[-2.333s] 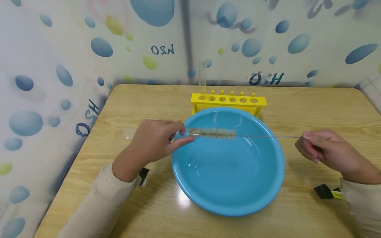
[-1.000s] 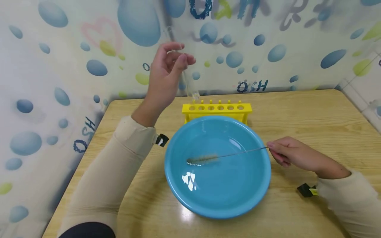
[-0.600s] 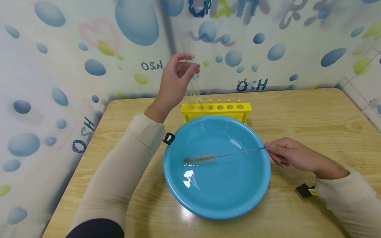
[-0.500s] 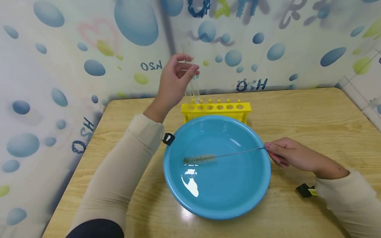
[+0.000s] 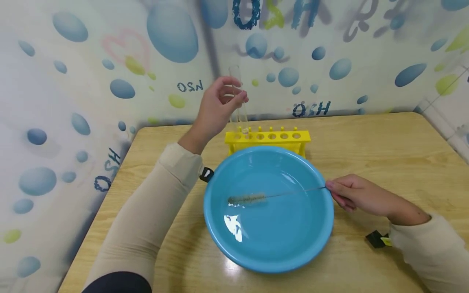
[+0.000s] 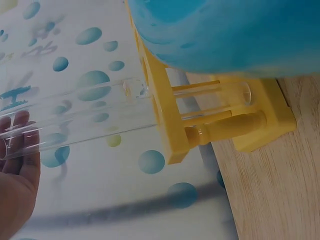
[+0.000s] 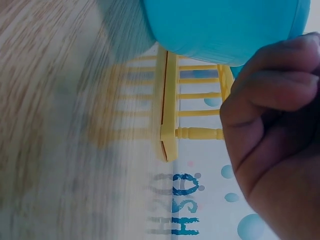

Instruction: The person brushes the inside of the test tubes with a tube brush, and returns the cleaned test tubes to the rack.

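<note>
My left hand holds a clear glass test tube between thumb and fingers, nearly upright. The tube's lower end is at the top bar of the yellow test tube rack, by the second hole from the left. Another test tube stands in the rack's leftmost hole, its bottom seen low in the rack in the left wrist view. My right hand pinches the wire handle of a test tube brush. Its bristles lie over the water in the blue basin.
The basin stands on the wooden table directly in front of the rack. Behind the table rises a wall painted with blue and green drops. Small pegs stick up along the rack's back.
The left hand has drawn the tube off the brush, turned it upright and brought it down to the rack. The right hand has moved the brush left and lower over the basin.
</note>
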`<state>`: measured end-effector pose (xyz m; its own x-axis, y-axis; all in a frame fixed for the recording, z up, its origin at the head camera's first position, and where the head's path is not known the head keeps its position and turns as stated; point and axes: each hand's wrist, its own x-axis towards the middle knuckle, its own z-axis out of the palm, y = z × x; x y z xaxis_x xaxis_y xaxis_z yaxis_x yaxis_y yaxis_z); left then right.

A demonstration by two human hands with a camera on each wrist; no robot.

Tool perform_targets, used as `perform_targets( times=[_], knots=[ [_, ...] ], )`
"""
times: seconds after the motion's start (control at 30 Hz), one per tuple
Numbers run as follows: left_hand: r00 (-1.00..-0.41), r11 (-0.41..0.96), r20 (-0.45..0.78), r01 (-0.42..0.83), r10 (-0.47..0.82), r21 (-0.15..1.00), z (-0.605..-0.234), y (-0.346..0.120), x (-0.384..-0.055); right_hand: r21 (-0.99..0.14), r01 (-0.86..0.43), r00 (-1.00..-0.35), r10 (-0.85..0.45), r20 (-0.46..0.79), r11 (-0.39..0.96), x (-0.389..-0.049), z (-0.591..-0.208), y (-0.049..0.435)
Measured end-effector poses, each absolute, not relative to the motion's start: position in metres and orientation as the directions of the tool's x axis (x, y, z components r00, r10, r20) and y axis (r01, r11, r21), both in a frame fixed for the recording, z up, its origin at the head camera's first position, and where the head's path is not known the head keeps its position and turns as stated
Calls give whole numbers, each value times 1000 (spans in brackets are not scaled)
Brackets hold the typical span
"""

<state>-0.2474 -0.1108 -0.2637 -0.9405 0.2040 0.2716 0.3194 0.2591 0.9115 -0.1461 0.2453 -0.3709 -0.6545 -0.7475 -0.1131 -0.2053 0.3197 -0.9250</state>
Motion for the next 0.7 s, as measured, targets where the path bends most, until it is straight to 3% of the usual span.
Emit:
perform_targets(
  times=[0.7],
  knots=[
    [-919, 256, 271, 346, 285, 903, -278, -112, -268, -912, -205, -662, -736, -137, 355, -146, -372, 248]
  ],
)
